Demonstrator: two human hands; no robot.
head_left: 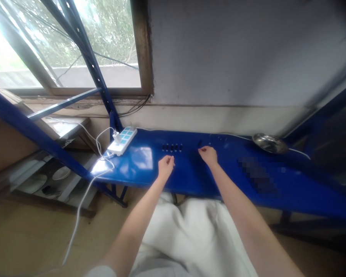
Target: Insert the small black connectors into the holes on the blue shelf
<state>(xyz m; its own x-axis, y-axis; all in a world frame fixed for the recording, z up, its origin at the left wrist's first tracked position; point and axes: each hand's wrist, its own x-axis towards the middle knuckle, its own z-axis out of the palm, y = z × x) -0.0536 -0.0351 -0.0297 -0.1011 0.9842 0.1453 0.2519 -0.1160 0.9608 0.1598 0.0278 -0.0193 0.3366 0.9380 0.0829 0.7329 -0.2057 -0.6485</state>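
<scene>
Black pieces (172,147) stand in a row near the table's (187,179) back edge. Left hand (166,166) and right hand (208,154) look pinched, contents unclear; fine handling seems underway, calling next for precise grip.

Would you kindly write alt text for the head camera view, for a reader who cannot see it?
A person's left hand and right hand, both curled, reach over a blue table near five small dark pieces in a row. A white power strip sits toward the left end, a shiny metal dish farther right.
</scene>
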